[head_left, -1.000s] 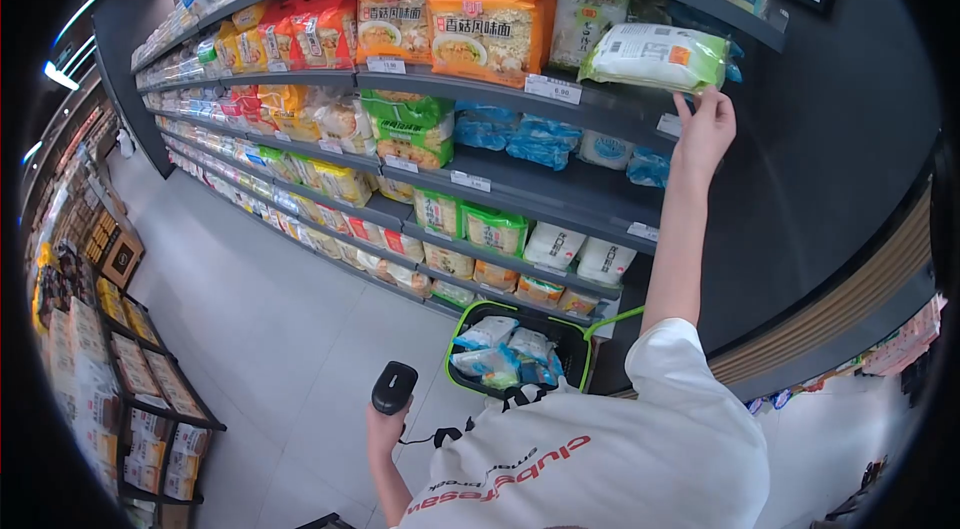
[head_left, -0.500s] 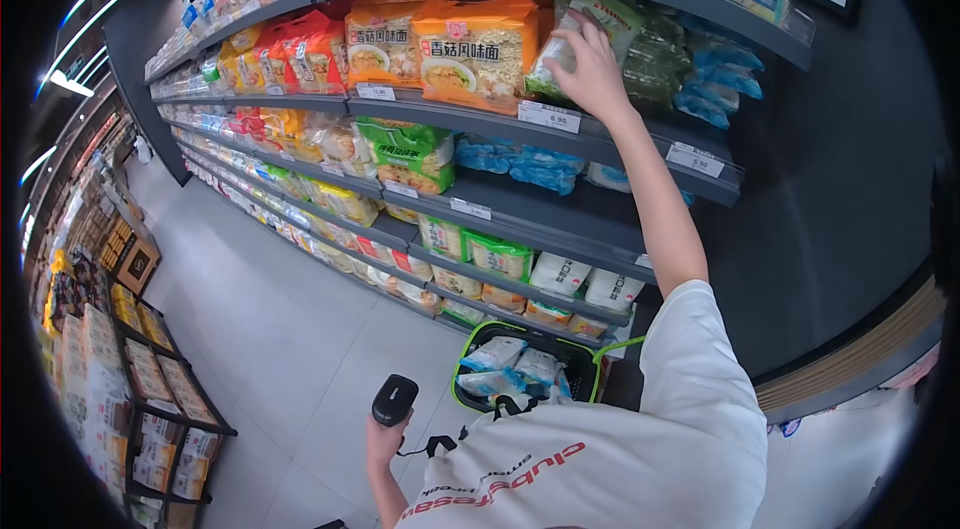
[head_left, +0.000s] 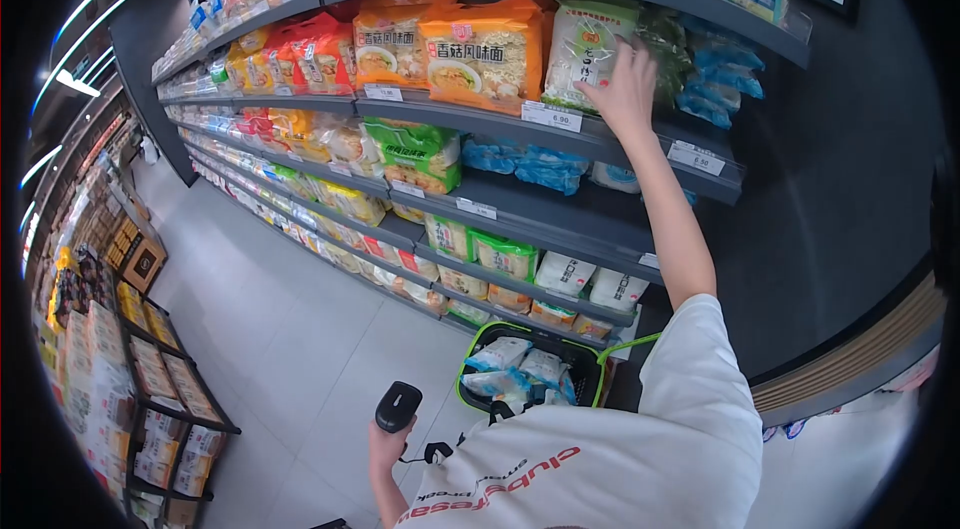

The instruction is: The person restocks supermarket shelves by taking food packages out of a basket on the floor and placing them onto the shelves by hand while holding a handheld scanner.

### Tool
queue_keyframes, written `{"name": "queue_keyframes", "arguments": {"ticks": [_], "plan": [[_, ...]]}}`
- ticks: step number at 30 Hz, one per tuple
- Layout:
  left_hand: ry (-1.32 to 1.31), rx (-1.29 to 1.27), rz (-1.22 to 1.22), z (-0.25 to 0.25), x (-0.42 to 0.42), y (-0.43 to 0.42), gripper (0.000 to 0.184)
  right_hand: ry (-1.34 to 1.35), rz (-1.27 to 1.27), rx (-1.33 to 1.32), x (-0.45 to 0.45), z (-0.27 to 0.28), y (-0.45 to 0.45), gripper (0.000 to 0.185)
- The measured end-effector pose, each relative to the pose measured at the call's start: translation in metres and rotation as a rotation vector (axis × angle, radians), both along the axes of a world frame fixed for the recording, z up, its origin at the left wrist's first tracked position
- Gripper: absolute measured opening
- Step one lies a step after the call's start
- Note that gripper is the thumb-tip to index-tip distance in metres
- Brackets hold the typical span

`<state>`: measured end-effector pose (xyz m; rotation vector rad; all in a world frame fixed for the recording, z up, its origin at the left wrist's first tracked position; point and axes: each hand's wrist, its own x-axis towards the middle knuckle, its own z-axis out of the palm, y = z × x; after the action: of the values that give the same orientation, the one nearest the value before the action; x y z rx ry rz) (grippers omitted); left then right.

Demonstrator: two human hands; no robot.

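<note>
Packet handling at the shelf looks to be the step in hand. Taking the view as a clock face, a green-and-white vermicelli packet (head_left: 580, 41) stands at one o'clock, leaning back slightly on the second shelf down, its printed front facing out. The person's right hand (head_left: 628, 94) is at its right-hand side, fingers loosely spread and slightly bent, thumb apart across the lower front. It is not closed around the packet; how firmly it presses, if at all, I cannot tell.

Just beside the packet at nine o'clock stands an orange mushroom-flavour noodle pack (head_left: 483, 54). Dark green packets (head_left: 671, 51) sit next to it at three o'clock, with blue packets (head_left: 722, 79) further out that way. A price label reading 6.90 (head_left: 551, 117) is on the shelf edge below, towards seven o'clock from it.

At seven o'clock in the view, the left hand (head_left: 386, 444) is wrapped round a black handheld scanner (head_left: 398, 405), well apart from the shelf. A green-rimmed basket (head_left: 588, 365) holding blue-and-white bags (head_left: 500, 354) lies near five o'clock.

As a judgement, straightening the packet would call for light, flat pressure; lifting it would call for thumb and fingers closing on opposite sides without dragging its neighbours.
</note>
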<state>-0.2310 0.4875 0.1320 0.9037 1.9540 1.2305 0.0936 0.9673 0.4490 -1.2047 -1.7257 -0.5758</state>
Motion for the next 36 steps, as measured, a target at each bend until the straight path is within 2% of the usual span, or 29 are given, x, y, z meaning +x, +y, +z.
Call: {"name": "queue_keyframes", "arguments": {"ticks": [2,3,7,9,12,18,19,22,23,25,26,28,29,30,31,32,33,36], "plan": [[-0.029,-0.032,0.016,0.005,0.002,-0.010,0.018,0.130,-0.134,-0.228,0.010,-0.012,0.011,0.111],[-0.041,-0.062,0.014,0.010,0.003,-0.017,0.018,0.145,-0.099,-0.392,0.015,-0.010,0.015,0.129],[0.017,-0.040,-0.006,-0.002,-0.008,-0.046,0.018,0.081,0.019,-0.476,0.026,-0.024,0.068,0.121],[-0.011,-0.062,0.022,0.002,-0.009,-0.062,0.018,-0.002,-0.005,-0.762,0.025,-0.011,0.075,0.119],[-0.031,-0.035,0.029,0.002,-0.009,-0.085,0.018,-0.022,-0.089,-0.775,0.019,-0.010,0.058,0.115],[-0.065,-0.064,-0.025,-0.005,-0.007,-0.131,0.018,0.122,-0.239,-0.320,0.007,-0.011,0.011,0.103],[-0.066,-0.047,-0.039,-0.011,-0.008,-0.141,0.018,0.158,-0.182,-0.134,0.001,-0.015,-0.016,0.077],[-0.105,-0.138,-0.009,-0.022,-0.008,-0.164,0.018,0.259,0.274,0.096,-0.009,-0.068,-0.093,0.048],[-0.099,-0.121,-0.036,-0.026,-0.009,-0.170,0.022,0.219,0.297,0.035,-0.016,-0.098,-0.134,0.041],[-0.135,-0.158,-0.077,-0.045,-0.012,-0.181,0.032,0.101,0.323,-0.202,-0.013,-0.176,-0.220,0.036],[-0.157,-0.154,-0.051,-0.044,-0.009,-0.185,0.033,0.033,0.321,-0.373,-0.003,-0.230,-0.259,0.036],[-0.135,-0.233,-0.066,-0.053,-0.010,-0.195,0.030,0.046,0.149,-0.832,0.034,-0.356,-0.350,0.033],[-0.136,-0.252,-0.072,-0.054,-0.010,-0.201,0.027,0.063,0.068,-1.153,0.078,-0.447,-0.395,0.035],[-0.145,-0.226,-0.031,-0.052,-0.006,-0.205,0.024,-0.067,-0.022,-1.526,0.147,-0.569,-0.449,0.039],[-0.178,-0.223,-0.006,-0.054,-0.003,-0.208,0.023,-0.178,-0.088,-1.818,0.187,-0.620,-0.502,0.036],[-0.190,-0.296,-0.021,-0.056,-0.002,-0.218,0.023,-0.284,-0.177,-2.080,0.231,-0.647,-0.566,0.033],[-0.202,-0.357,-0.036,-0.058,0.000,-0.224,0.023,-0.341,-0.247,-2.283,0.261,-0.648,-0.616,0.031],[-0.202,-0.357,-0.054,-0.063,-0.004,-0.218,0.022,-0.170,-0.402,-2.536,0.303,-0.625,-0.695,0.024]]}}
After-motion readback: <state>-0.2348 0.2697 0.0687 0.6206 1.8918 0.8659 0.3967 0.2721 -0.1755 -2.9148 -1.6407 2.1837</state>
